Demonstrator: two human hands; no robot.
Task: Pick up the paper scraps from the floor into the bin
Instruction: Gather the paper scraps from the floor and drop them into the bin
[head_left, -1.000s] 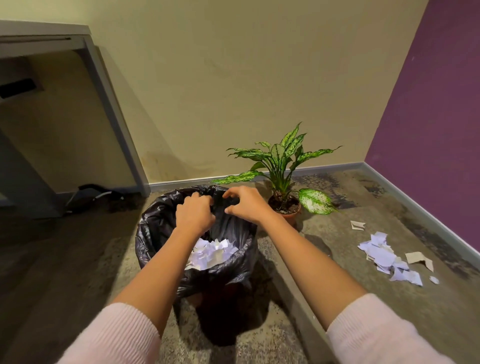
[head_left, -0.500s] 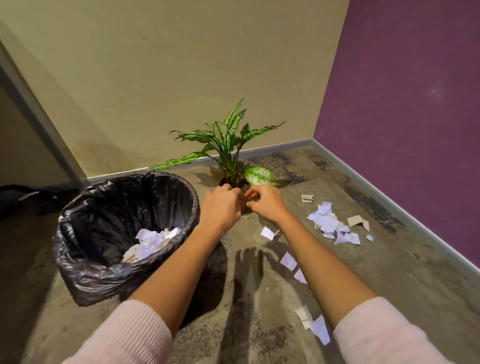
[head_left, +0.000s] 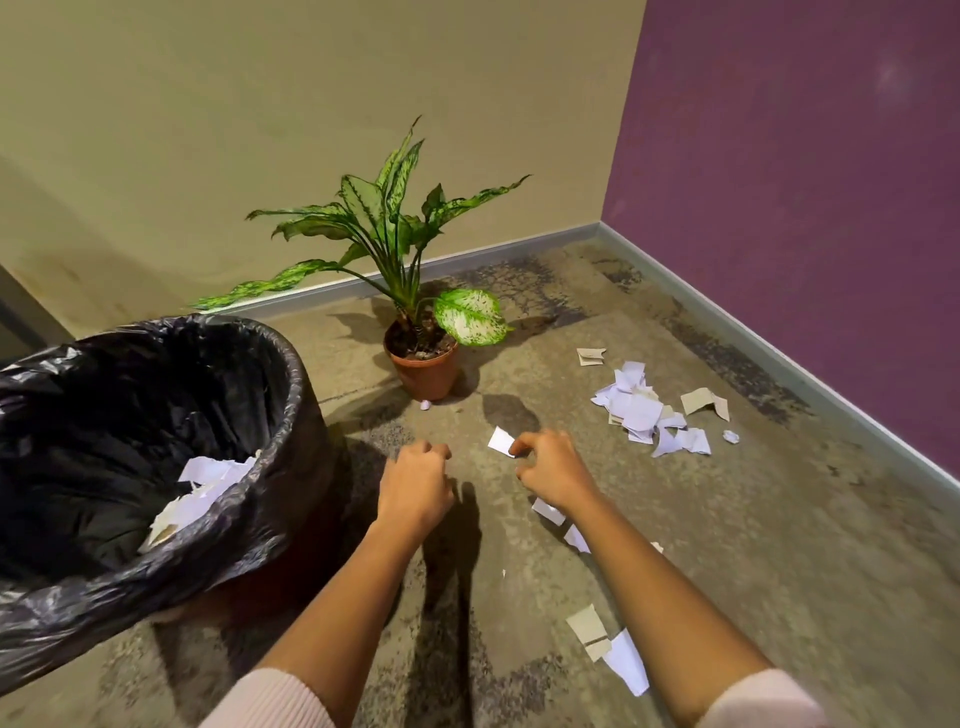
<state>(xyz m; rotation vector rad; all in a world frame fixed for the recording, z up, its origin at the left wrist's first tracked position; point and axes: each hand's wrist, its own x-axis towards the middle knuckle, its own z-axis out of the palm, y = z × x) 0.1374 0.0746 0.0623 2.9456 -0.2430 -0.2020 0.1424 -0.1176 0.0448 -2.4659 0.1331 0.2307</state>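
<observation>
The right hand (head_left: 558, 470) reaches low over the floor (head_left: 753, 545) and pinches a small white scrap (head_left: 501, 441) between thumb and forefinger, its other fingers curled under. The left hand (head_left: 415, 480) hovers just beside it, nearer the bin, seen from the back with its fingers curled in; whether it holds anything cannot be told. Two more white pieces (head_left: 548, 512) lie on the floor right under the right wrist and forearm. A white strip with a brown card bit (head_left: 623, 660) lies beside the right elbow. The main heap of paper scraps (head_left: 639, 410) lies to the right of the right hand, well apart from the bin, with a tan piece (head_left: 704, 401) and a tiny crumpled ball (head_left: 731, 436) at its far edge, and a folded scrap (head_left: 591, 356) just beyond it.

The bin (head_left: 291, 374) stands to the left of the left hand, lined with a black plastic bag folded over its rim. A loose layer of white scraps in it (head_left: 208, 483) rests against the near wall. A potted plant (head_left: 423, 371) stands beyond the hands, with one tiny scrap (head_left: 426, 405) at the foot of its pot.
</observation>
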